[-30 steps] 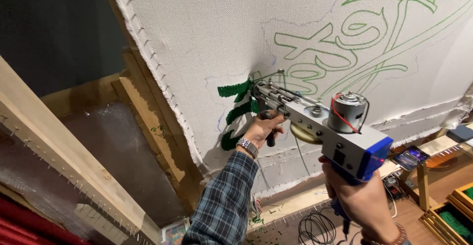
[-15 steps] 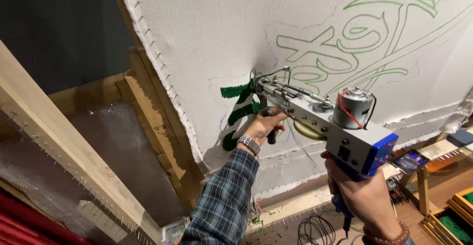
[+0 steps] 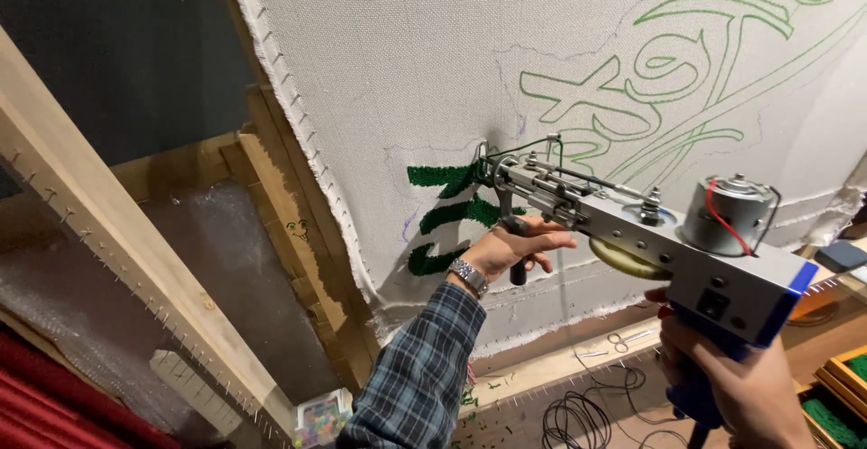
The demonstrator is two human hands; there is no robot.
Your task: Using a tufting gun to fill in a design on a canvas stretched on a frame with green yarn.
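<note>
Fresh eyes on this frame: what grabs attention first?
The tufting gun dominates centre-right, its tip pressed to the stretched pale cloth; the left hand grips its front handle, the right hand its blue rear grip. Just left of the tip sit dark green tufted patches, with green outline drawing across the cloth upper right. A pale wooden frame beam slants across the left.
</note>
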